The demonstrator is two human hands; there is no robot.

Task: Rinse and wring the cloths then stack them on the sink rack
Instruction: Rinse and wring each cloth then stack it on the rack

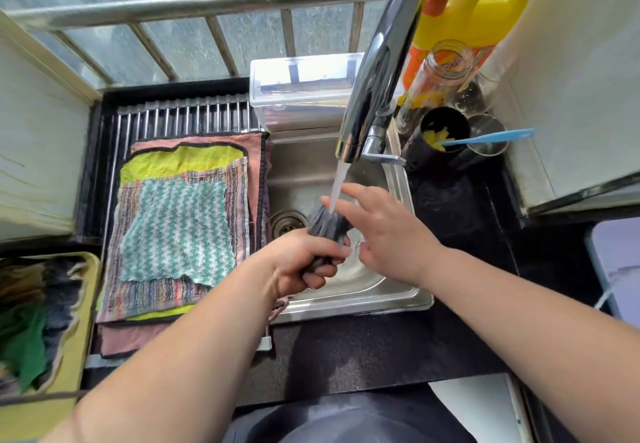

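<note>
Head view looks down on a dark speckled stone worktop point(363, 349) with a square stainless steel sink point(381, 290) set into its middle. A ribbed metal sink rack point(180, 117) lies between the sink and the worktop's left edge. It carries a flat stack of cloths point(180, 221): pink at the bottom, then lime, then a striped weave, with a nubby teal zigzag cloth on top. A pale yellow tray point(90, 269) at the left edge holds crumpled cloths, green and dark ones among them.

A curved chrome faucet point(377, 72) pours a thin stream point(337, 183) into the sink. The hands are apart. The left hand point(304, 262) grips a grey cloth point(327, 223), bunched into a soft ribbed roll and held upright over the basin under the stream. The right hand point(384, 235) is spread, fingers straight, just beside the cloth's top; contact cannot be told.

Bunched this tightly, the cloth's inner folds may stay unrinsed. Water could glance off the spread fingers onto the worktop. A poor wring would drip onto the stack. The stack overhangs the rack's near end, so an off-centre addition might make it slide.
</note>
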